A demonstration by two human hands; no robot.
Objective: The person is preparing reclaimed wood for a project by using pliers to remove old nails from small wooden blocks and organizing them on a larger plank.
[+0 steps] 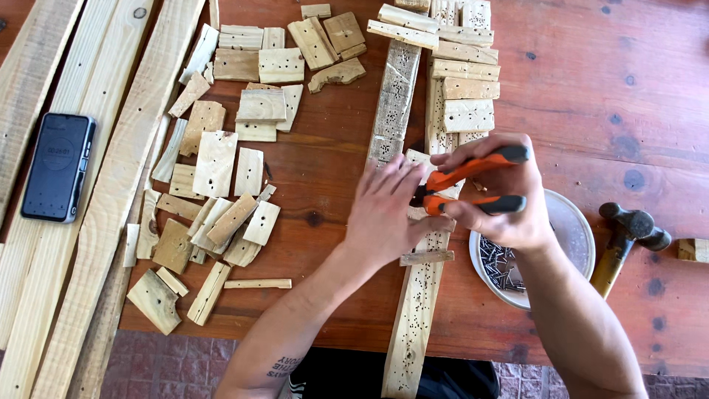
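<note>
We have a long pale wooden slat (pixel 416 310), peppered with small nail holes, lying lengthwise on the reddish tabletop (pixel 591 96) and running from the near edge away from us. Both our hands meet over its middle stretch. Our right hand (pixel 502 203) is closed around the orange and black handles of a pair of pliers (pixel 473 183), with the handles drawn fairly close together and the head of the tool pointing left toward the slat. Our left hand (pixel 385 216) lies flat and palm down on the slat, fingers stretched out loosely, their tips right at the pliers' head; we cannot tell whether they touch the tool or only the wood.

Just beneath our right hand sits a shallow round dish (pixel 576 229) holding dark nails (pixel 498 267). A hammer (pixel 620 240) rests to the right of the dish. To the left of the slat lie many short wood offcuts (pixel 221 162), and further left a dark phone (pixel 57 167) lies on long planks (pixel 111 199).
</note>
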